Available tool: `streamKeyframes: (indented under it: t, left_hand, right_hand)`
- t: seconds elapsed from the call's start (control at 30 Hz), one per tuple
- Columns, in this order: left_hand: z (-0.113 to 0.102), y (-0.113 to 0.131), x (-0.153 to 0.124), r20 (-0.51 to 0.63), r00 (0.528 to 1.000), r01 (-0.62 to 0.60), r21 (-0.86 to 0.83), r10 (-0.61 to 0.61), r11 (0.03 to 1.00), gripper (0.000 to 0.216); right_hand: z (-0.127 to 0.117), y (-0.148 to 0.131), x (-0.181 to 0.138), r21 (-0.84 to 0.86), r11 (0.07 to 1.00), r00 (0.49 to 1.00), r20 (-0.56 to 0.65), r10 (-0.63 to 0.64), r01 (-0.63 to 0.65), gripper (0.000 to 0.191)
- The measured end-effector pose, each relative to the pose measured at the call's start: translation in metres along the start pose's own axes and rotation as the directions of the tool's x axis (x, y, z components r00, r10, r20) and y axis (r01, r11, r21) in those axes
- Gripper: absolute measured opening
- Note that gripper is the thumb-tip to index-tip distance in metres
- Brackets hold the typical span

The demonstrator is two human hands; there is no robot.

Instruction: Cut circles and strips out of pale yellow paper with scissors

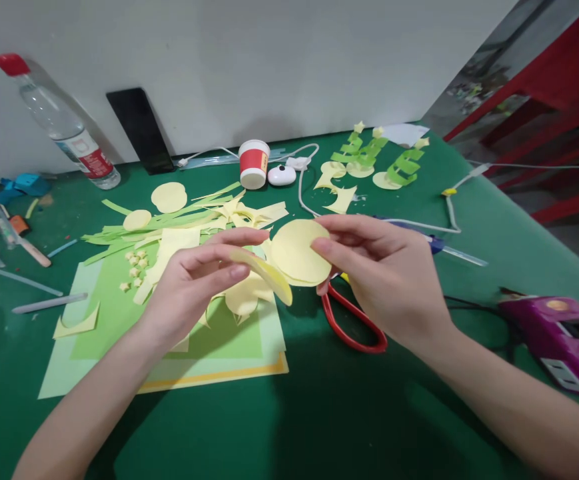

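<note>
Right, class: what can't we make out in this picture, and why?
All in the head view:
- Pale yellow disc in the right hand: how many layers; the front one covers whatever lies behind.
- Curved yellow piece in the left hand: full outline; tilted away, partly behind the thumb.
- Red handle: its other end, behind the right hand.
- Purple device: cut off by the right edge.
- Bottle label: small print too tiny.

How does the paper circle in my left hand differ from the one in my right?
The left circle is nearly edge-on; the right circle faces the camera. The left circle looks curved; the right circle looks flatter. The left circle is held at its left end, the right circle at its right edge. Both are thin and yellow.
</note>
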State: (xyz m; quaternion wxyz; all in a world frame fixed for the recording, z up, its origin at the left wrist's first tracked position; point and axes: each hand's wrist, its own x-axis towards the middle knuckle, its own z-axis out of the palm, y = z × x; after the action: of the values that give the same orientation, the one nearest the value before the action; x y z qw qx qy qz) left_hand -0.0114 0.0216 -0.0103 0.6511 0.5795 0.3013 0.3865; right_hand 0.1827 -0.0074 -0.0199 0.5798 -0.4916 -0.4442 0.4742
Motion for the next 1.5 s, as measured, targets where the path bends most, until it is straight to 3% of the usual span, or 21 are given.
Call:
streamKeyframes:
  t: [0.1,0.2,0.37,0.47,0.57,0.7,0.87,0.97,1.07,1.5]
  left_hand:
    - [0.001,0.002,-0.001,0.018,1.0,-0.008,0.016,0.008,1.0,0.017]
    - [0.003,0.003,-0.001,0.032,0.997,0.069,-0.031,-0.068,0.997,0.013]
    - [0.004,-0.002,0.001,0.06,0.951,0.306,-0.055,-0.303,0.95,0.005]
    - [0.005,-0.005,0.001,0.044,0.933,0.359,-0.038,-0.357,0.933,0.006]
    - [0.008,-0.006,0.0,-0.01,0.953,0.301,-0.067,-0.302,0.951,0.007]
    - [0.009,-0.007,-0.003,-0.069,0.98,0.181,-0.076,-0.186,0.981,0.01]
    - [0.008,-0.005,-0.007,-0.049,0.994,0.108,0.199,-0.101,0.974,0.013]
    - [0.01,0.0,-0.007,-0.01,1.0,0.022,0.405,-0.02,0.914,0.015]
    - [0.011,0.004,-0.007,0.038,0.999,-0.048,0.49,0.034,0.871,0.02]
    - [0.009,0.004,-0.01,0.202,0.967,-0.245,0.561,0.156,0.791,0.028]
  right_hand:
    - [0.001,0.0,-0.001,0.044,0.996,0.995,0.068,0.08,-0.083,0.015]
    - [0.001,-0.001,0.0,0.073,0.99,0.986,0.125,0.109,-0.118,0.015]
    - [0.001,-0.003,0.0,-0.144,0.989,0.99,0.14,-0.013,0.034,0.008]
    - [0.0,-0.006,0.0,-0.205,0.974,0.985,0.162,-0.063,0.096,0.009]
    - [-0.002,-0.011,-0.001,-0.246,0.962,0.983,0.168,-0.075,0.116,0.015]
    - [-0.004,-0.017,-0.005,-0.376,0.917,0.974,0.223,-0.05,0.133,0.009]
    - [-0.003,-0.023,-0.009,-0.486,0.839,0.962,0.232,-0.146,0.244,0.013]
    - [-0.003,-0.025,-0.011,-0.511,0.812,0.949,0.275,-0.156,0.282,0.013]
    - [-0.005,-0.026,-0.013,-0.53,0.786,0.933,0.325,-0.158,0.318,0.015]
    - [-0.006,-0.031,-0.018,-0.525,0.74,0.895,0.377,-0.241,0.42,0.015]
